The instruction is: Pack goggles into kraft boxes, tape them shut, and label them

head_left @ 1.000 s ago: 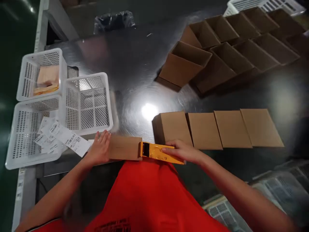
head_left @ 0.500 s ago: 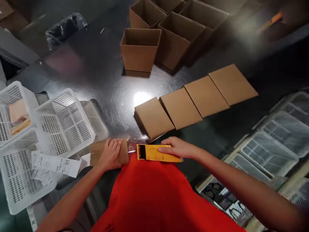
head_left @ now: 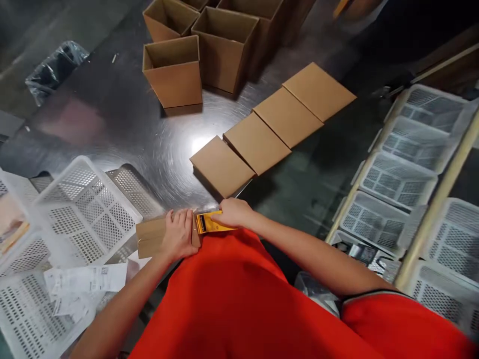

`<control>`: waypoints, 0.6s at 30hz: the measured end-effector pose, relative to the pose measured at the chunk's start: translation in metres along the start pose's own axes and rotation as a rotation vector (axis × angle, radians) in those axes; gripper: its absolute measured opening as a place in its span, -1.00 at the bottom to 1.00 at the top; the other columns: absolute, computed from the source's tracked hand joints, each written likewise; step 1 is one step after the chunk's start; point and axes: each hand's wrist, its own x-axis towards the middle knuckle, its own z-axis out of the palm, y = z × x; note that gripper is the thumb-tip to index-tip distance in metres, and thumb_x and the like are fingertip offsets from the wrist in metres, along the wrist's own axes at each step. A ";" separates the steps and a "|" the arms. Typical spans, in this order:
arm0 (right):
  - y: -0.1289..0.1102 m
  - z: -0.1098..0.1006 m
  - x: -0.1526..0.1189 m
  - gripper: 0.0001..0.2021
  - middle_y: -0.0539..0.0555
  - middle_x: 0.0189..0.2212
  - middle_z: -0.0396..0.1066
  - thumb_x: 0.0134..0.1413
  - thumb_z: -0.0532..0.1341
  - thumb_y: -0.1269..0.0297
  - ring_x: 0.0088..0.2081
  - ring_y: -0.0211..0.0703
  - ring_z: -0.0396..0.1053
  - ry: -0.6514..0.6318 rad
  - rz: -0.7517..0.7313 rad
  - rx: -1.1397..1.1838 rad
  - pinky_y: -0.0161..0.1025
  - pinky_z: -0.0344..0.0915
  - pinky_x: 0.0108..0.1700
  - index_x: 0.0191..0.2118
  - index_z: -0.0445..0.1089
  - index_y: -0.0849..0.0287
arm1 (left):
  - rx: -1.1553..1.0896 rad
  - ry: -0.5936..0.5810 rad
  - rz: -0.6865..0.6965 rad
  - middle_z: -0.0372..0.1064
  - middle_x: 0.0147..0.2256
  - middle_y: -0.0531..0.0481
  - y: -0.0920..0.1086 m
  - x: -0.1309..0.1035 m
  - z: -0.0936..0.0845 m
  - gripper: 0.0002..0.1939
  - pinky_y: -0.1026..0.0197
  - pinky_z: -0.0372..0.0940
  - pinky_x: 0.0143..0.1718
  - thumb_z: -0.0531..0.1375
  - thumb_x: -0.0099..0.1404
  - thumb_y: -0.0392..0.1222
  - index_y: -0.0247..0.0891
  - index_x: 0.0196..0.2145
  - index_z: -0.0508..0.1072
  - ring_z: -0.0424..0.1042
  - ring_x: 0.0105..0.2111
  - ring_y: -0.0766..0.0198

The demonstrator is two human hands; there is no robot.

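A small brown cardboard box (head_left: 151, 238) lies at the table's near edge, against the red garment. My left hand (head_left: 178, 234) is closed over its right part, fingers across the top and thumb at the near side. In my right hand (head_left: 236, 214) is a yellow tape dispenser (head_left: 209, 223) with a dark band near its front end. That front end meets the right end of the box, beside my left fingers. My right palm and fingers partly cover the dispenser's rear.
Closed cardboard boxes (head_left: 272, 115) stand in a slanting row beyond my right hand. Several open boxes (head_left: 174, 82) stand farther back. White perforated baskets (head_left: 129, 204) and printed paper slips (head_left: 88, 279) are at left. More baskets (head_left: 377, 219) line a rack at right.
The tape dispenser has moved left with my right hand, from a gap with a clear strip across it to the box's end. My left hand stays on the box. The view has turned.
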 end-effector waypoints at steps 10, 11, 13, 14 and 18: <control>-0.039 -0.065 -0.080 -0.54 0.24 -0.34 0.55 0.01 0.13 -0.11 -0.28 0.06 0.49 0.039 -0.003 0.007 -0.25 0.22 -0.39 -0.34 0.56 0.20 | -0.048 0.363 0.113 0.30 0.00 -0.40 0.010 -0.064 -0.069 -0.13 -0.32 -0.13 0.21 0.22 -0.03 -0.04 -0.49 0.19 0.09 0.27 0.05 -0.17; -0.043 -0.073 -0.089 -0.54 0.23 -0.36 0.54 0.03 0.12 -0.11 -0.30 0.05 0.48 0.062 -0.013 -0.007 -0.25 0.21 -0.39 -0.35 0.55 0.20 | -0.039 0.417 0.138 0.30 -0.01 -0.39 0.013 -0.073 -0.084 -0.15 -0.32 -0.10 0.20 0.22 -0.02 -0.06 -0.48 0.19 0.09 0.27 0.05 -0.16; -0.044 -0.087 -0.099 -0.55 0.25 -0.38 0.53 0.05 0.11 -0.08 -0.28 0.07 0.47 0.168 0.002 -0.076 -0.24 0.22 -0.36 -0.35 0.54 0.22 | -0.031 0.572 0.195 0.30 -0.01 -0.40 0.017 -0.087 -0.112 -0.18 -0.34 -0.03 0.18 0.22 0.01 -0.08 -0.47 0.19 0.10 0.28 0.05 -0.16; -0.041 -0.093 -0.101 -0.56 0.27 -0.39 0.52 0.06 0.12 -0.06 -0.27 0.08 0.47 0.244 0.031 -0.127 -0.23 0.22 -0.35 -0.35 0.54 0.24 | -0.033 0.667 0.227 0.29 0.00 -0.41 0.017 -0.091 -0.123 -0.18 -0.35 0.00 0.17 0.23 0.02 -0.09 -0.46 0.19 0.10 0.27 0.06 -0.16; 0.008 -0.124 -0.108 -0.56 0.25 -0.44 0.47 0.09 0.09 -0.06 -0.35 0.06 0.44 0.515 0.210 -0.195 -0.21 0.20 -0.39 -0.40 0.49 0.24 | 0.036 0.990 0.372 0.29 0.05 -0.32 -0.003 -0.081 -0.115 -0.32 -0.41 0.03 0.17 0.28 0.06 -0.24 -0.29 0.14 0.19 0.28 0.10 -0.11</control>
